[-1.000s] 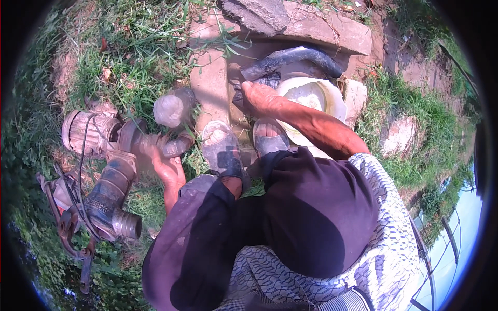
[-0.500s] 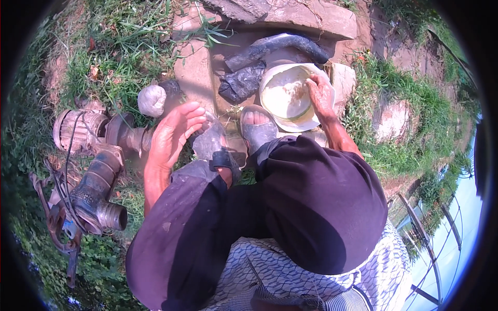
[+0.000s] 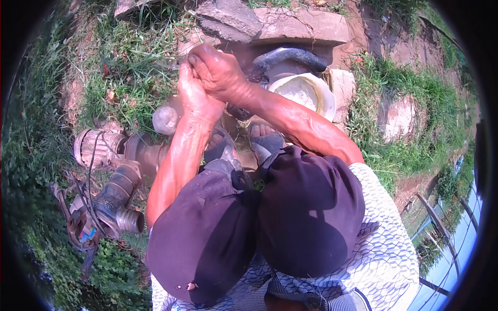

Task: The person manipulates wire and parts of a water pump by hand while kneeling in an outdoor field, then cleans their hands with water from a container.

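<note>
My two hands are raised and pressed together above the ground, beyond my feet. My right hand [image 3: 222,71] is closed over my left hand [image 3: 199,101]. My left palm is turned partly up, with its fingers largely covered by the right hand. Whatever may be between them is hidden. To the right of my hands stands a pale round basin [image 3: 326,94] with whitish, cloudy contents; my right forearm passes in front of its near side. A round whitish bundle [image 3: 166,120] lies beside my left wrist.
Behind the basin lies a dark bent pipe [image 3: 290,56], before a concrete block [image 3: 306,26]. A rusty pump [image 3: 116,194] with pipe fittings and cables stands at the left. My sandalled feet [image 3: 264,137] are below my hands. Grass [image 3: 430,114] grows at the right.
My right hand has left the basin and moved left to meet my left hand. My left hand has risen away from beside my foot. The knees have drawn closer together.
</note>
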Demonstrator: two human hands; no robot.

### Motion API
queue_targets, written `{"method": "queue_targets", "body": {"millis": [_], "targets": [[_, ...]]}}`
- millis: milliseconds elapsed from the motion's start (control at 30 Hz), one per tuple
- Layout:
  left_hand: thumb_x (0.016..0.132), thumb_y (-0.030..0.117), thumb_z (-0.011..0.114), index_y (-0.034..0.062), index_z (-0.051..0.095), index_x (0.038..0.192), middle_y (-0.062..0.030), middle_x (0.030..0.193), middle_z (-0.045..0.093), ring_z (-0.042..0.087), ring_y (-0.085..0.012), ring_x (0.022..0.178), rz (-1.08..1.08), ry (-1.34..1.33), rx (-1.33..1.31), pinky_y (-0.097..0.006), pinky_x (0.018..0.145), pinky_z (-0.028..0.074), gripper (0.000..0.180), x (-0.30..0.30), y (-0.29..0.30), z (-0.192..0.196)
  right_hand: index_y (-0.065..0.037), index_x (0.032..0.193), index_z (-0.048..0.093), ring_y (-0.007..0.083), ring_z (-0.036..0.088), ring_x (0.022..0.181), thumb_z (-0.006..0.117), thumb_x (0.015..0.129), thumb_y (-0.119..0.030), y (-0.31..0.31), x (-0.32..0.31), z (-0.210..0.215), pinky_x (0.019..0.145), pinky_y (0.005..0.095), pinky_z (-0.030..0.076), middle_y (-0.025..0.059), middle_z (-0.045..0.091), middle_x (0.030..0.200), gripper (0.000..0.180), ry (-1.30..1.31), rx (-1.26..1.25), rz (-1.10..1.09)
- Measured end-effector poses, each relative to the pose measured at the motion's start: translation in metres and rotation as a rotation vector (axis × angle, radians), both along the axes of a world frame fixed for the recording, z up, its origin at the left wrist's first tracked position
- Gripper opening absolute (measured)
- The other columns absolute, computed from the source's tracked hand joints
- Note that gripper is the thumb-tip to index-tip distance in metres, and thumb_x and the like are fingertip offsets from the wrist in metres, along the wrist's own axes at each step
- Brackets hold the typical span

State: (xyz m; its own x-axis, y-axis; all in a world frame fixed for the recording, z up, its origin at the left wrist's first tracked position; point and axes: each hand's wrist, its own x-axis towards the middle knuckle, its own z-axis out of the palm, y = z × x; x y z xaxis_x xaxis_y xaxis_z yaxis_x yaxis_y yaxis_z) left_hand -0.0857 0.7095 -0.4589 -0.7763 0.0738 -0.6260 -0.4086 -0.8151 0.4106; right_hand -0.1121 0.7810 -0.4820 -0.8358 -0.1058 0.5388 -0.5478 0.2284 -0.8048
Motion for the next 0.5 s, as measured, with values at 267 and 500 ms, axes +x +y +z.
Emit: {"method": "queue_targets", "body": {"millis": [267,500], "targets": [[0.092,0.033,0.057,0.0028,0.056,0.108,-0.0119,0.099,0.061,0.060,-0.0246,0.098,-0.210,0.328,0.056,-0.039,0.090,0.049,0.034,-0.024,-0.068,0.012,-0.007,0.103,0.056,0.0108,0.058,0.065,0.057,0.089,-0.009,-0.039,-0.009,0.029,0.053,0.0279,0.048,0.0027,0.058,0.083,0.013,-0.866,-0.423,0.275],[0.092,0.030,0.056,0.0028,0.058,0.085,-0.0120,0.085,0.063,0.062,-0.0280,0.085,0.050,0.178,-0.192,-0.044,0.087,0.051,0.028,-0.020,-0.038,0.005,-0.005,0.103,0.059,0.0220,0.060,0.067,0.061,0.086,-0.006,-0.011,-0.009,-0.003,0.055,0.0293,0.048,0.0096,0.056,0.081,0.017,-0.019,0.107,0.292]]}}
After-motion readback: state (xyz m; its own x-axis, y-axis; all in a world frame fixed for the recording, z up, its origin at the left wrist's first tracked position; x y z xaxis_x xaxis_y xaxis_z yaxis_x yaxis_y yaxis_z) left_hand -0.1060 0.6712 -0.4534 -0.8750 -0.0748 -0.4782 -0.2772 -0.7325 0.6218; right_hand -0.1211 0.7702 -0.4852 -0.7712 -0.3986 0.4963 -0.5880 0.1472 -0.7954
